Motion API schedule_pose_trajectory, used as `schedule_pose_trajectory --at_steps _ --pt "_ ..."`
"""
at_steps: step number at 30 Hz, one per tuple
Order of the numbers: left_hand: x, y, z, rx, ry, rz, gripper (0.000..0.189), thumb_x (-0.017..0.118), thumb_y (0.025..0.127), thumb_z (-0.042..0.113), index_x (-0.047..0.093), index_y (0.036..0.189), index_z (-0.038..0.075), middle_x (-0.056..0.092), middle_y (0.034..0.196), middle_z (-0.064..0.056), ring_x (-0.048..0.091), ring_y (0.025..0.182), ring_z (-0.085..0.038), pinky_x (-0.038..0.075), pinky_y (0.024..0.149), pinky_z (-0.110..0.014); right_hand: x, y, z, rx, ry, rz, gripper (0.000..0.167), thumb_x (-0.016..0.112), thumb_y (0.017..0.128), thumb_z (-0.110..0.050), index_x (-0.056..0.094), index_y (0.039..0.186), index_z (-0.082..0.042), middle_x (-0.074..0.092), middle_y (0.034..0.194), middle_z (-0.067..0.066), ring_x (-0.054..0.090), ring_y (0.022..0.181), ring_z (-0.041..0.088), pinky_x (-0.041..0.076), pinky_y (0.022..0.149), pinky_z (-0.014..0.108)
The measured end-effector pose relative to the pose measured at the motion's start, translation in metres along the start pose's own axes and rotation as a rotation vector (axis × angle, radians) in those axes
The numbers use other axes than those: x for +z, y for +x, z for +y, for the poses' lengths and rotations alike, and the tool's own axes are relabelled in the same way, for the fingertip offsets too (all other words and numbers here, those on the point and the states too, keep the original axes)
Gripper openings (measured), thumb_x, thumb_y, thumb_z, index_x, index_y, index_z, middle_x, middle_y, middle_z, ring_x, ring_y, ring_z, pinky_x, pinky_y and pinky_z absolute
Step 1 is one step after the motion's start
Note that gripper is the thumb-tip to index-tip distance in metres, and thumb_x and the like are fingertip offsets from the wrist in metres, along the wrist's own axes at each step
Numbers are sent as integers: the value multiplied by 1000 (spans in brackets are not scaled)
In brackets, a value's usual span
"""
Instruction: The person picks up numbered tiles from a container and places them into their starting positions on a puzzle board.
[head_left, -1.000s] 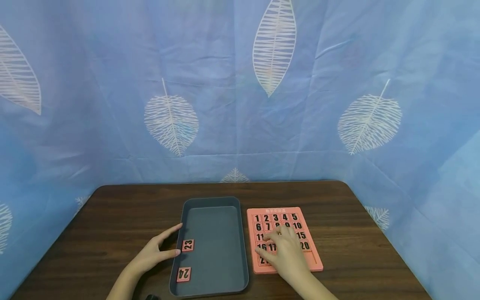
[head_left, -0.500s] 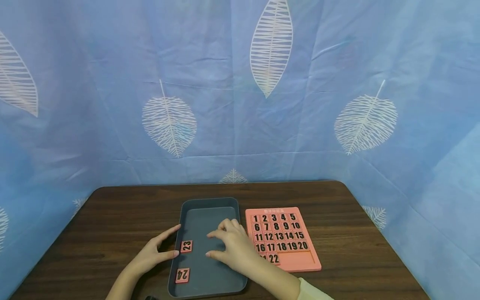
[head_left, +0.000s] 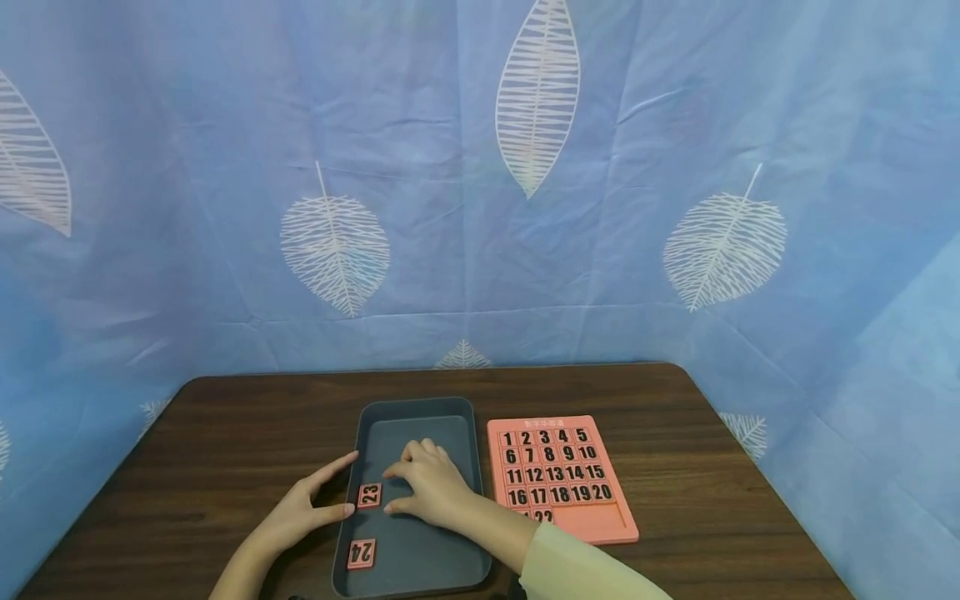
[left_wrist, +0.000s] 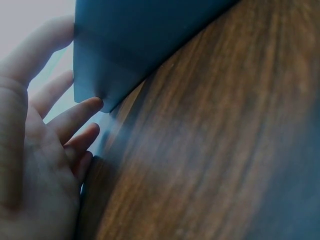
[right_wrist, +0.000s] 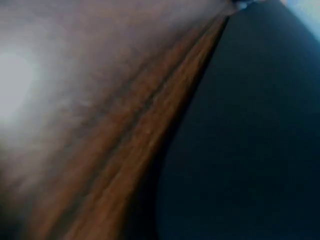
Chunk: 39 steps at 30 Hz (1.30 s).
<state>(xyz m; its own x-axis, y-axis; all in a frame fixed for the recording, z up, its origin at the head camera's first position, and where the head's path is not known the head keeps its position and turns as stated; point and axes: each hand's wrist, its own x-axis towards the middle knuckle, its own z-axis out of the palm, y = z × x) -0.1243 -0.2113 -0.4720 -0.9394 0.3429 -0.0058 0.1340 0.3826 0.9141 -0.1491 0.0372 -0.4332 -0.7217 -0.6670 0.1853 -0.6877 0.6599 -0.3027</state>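
A dark grey tray (head_left: 427, 546) holds two pink number tiles near its left wall, the 23 tile (head_left: 369, 496) and, nearer the front, the 24 tile (head_left: 361, 554). Thumb and fingers of my left hand (head_left: 296, 510) touch the tray's left edge, spread apart; the left wrist view has its fingertips against the tray's outer wall (left_wrist: 115, 55). Over the tray is my right hand (head_left: 435, 487), thumb and index finger apart, just right of the 23 tile and holding nothing. To the right lies a pink number board (head_left: 626, 512), its rows filled through 22; the sleeve and forearm partly cover its lower left.
The brown wooden table (head_left: 697, 517) extends on both sides of the tray and board. Behind it hangs a blue curtain (head_left: 427, 250) with white leaf prints. In the right wrist view, the tray's side (right_wrist: 240, 135) fills the right half.
My right hand has left the number board and moved left over the tray, toward the 23 tile, uncovering most of the board. My left hand stays at the tray's edge.
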Motion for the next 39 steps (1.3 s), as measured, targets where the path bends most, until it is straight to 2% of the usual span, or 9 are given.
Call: schedule_pose_trajectory --at_steps 7,14,24,28,39 --pt "-1 3 1 5 12 -5 70 68 90 19 33 150 11 24 154 -18 14 137 -50 16 95 -76 9 14 1 47 -14 -30 52 75 76 -52 70 119 -24 41 90 -12 30 77 6 28 68 20" --pt "-2 1 3 -14 5 -10 69 68 90 18 33 150 11 23 153 -20 14 137 -51 17 96 -75 17 18 1 54 -1 -20 43 76 75 -50 73 111 -26 43 89 -12 32 78 6 30 70 21" --pt "-4 1 1 -9 9 -3 69 67 91 19 34 150 12 24 154 -18 15 137 -50 18 96 -75 24 22 0 68 -8 -15 38 75 74 -52 74 104 -29 42 88 -13 32 78 5 30 70 20" --pt "-4 1 0 -3 13 -1 69 68 90 19 34 150 12 25 153 -18 16 137 -49 18 97 -74 20 18 2 92 21 10 35 76 74 -50 74 102 -29 43 88 -13 33 78 5 31 70 21" --pt "-2 1 0 -1 -3 2 70 70 89 18 35 149 13 27 152 -20 19 137 -47 21 100 -70 4 7 10 156 102 142 32 78 74 -48 75 98 -28 47 90 -12 34 78 6 32 72 24"
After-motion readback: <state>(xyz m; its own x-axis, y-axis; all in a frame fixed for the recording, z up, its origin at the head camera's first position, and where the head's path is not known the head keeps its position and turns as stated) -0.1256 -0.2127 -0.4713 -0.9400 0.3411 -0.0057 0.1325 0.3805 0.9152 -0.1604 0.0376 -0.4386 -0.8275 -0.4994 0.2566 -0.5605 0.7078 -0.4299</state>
